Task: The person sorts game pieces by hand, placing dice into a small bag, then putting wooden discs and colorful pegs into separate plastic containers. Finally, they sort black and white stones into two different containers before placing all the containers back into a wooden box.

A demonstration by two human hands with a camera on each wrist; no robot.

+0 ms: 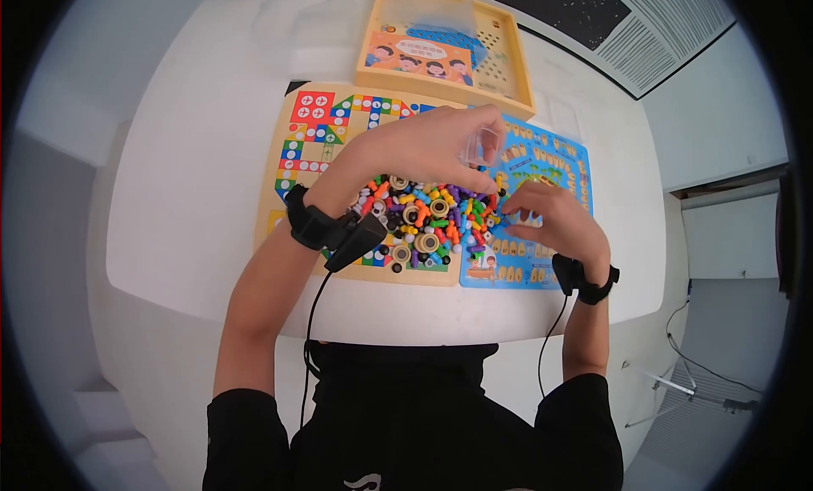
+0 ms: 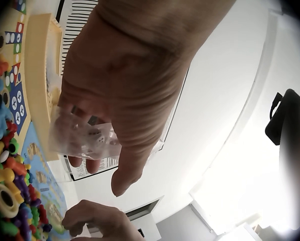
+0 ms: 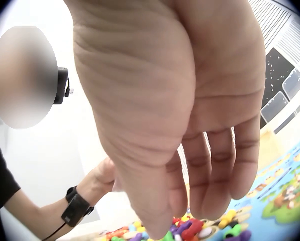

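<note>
My left hand grips a small clear plastic container above the heap of game pieces. In the left wrist view, white dotted dice show through its clear wall. My right hand is low at the right edge of the heap, fingers pointing down and thumb apart from them. Nothing shows between those fingers in the right wrist view. The colourful pegs lie heaped across two boards, mixed with wooden rings and black and white pieces.
Under the heap lie a wooden game board and a blue picture board. Behind them stands a wooden tray holding an orange booklet and a blue perforated piece. Clear plastic lies beside the tray.
</note>
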